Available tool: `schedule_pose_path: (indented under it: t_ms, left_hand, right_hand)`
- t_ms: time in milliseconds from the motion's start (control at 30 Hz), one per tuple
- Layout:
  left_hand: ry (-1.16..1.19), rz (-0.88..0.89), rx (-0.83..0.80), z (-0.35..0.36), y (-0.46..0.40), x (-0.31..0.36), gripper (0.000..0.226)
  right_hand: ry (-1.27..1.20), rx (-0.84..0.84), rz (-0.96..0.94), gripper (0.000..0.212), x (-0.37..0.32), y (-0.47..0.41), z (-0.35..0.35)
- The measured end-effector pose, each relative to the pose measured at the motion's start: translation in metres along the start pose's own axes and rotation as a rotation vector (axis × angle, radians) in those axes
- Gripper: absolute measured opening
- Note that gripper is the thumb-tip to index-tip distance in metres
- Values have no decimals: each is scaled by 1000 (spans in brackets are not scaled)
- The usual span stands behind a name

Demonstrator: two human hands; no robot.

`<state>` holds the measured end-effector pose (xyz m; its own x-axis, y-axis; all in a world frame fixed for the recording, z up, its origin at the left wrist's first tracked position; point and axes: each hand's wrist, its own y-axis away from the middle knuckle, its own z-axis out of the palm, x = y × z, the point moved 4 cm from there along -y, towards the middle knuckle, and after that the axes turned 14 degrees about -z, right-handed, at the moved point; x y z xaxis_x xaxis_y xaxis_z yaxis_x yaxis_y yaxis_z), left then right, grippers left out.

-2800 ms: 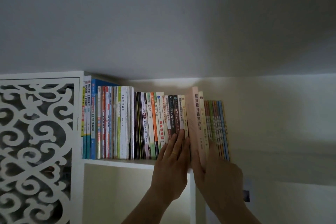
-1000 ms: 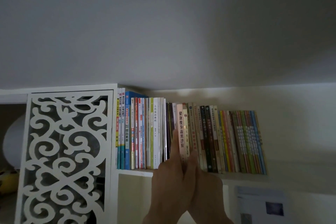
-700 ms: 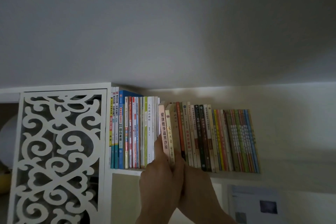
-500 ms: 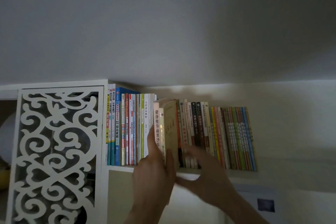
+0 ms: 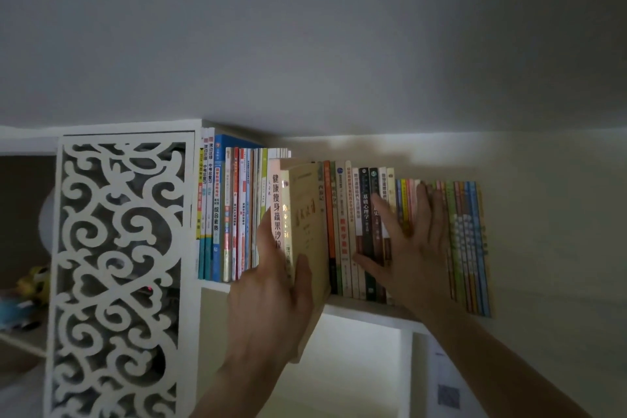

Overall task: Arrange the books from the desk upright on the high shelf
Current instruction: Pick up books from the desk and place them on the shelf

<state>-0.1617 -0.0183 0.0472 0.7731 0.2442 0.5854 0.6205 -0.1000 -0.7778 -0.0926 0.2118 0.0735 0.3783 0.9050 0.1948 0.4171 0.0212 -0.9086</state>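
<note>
Tan book [image 5: 307, 224] gripped by left hand [image 5: 271, 295] | right hand [image 5: 412, 258] flat on spines [image 5: 366, 214]

Two hands at the book row on the high shelf [image 5: 366, 310], dim light.

L hand [image 5: 271, 295] grips a tan book [image 5: 307, 220] and a pink-spined book [image 5: 276, 214], thumb across the tan cover; tan one sticks out fwd of the row, bottom past the shelf edge. R hand [image 5: 407, 248] lies flat, fingers spread, on upright spines further right. White fretwork panel [image 5: 122, 265] at left.
</note>
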Motion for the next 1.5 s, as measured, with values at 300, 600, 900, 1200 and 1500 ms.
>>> schedule_pose_path:
  t_ms: [300, 600, 900, 1200, 1500]
  left_hand:
    - [-4, 36, 51, -3, 2, 6, 62]
    - [52, 18, 60, -10, 15, 13, 62]
    - [116, 14, 28, -7, 17, 32, 62]
    - [221, 49, -98, -14, 17, 29, 58]
    - [175, -21, -199, 1, 17, 26, 50]
  right_hand:
    - [41, 4, -47, 103, 0, -5, -7]
    - [151, -52, 34, 134, 0, -5, -12]
    - [71, -108, 268, 148, 15, 10, -6]
    - [101, -97, 268, 147, 25, 11, -5]
    - [112, -79, 258, 144, 46, 17, -12]
